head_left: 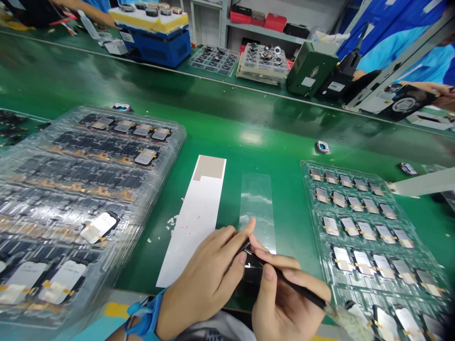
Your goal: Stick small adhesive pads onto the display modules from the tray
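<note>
I have the left hand (pixel 201 277) pinched narrow on a small dark part (pixel 253 265), held at its thumb and fingertips, just above the green counter (pixel 284 142). My right hand (pixel 284 303) grips black tweezers (pixel 291 282), their tip touching that part beside the left thumb.

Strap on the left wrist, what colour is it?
The strap is bright blue, best seen in the head view.

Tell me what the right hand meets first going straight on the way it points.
Most likely the small black part pinched by the left hand: the black tweezers in the right hand point straight at it, though depth is hard to judge.
</note>
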### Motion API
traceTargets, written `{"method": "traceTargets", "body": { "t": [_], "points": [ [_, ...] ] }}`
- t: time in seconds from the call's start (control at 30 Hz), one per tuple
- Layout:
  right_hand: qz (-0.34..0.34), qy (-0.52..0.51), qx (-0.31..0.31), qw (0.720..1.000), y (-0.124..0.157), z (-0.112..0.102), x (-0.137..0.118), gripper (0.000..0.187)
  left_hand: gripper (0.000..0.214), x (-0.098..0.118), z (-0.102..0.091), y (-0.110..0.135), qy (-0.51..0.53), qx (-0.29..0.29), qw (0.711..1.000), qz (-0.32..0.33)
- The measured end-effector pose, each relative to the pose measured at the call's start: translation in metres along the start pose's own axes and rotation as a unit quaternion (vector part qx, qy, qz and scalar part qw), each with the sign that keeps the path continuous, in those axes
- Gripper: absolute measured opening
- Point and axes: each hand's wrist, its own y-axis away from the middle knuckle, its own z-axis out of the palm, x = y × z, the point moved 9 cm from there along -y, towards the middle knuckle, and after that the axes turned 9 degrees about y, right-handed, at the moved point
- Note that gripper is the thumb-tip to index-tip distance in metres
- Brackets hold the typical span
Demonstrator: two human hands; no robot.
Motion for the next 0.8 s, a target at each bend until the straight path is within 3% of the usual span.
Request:
{"method": "traceTargets", "body": {
  "t": [0.8],
  "points": [
    [0.019, -0.003, 0.013, 1.0, 0.0002, 0.0005, 0.0037, 0.032, 0.055, -0.0026, 0.0028, -0.0003, -0.028, -0.016, 0.999, -0.013]
  ]
}}
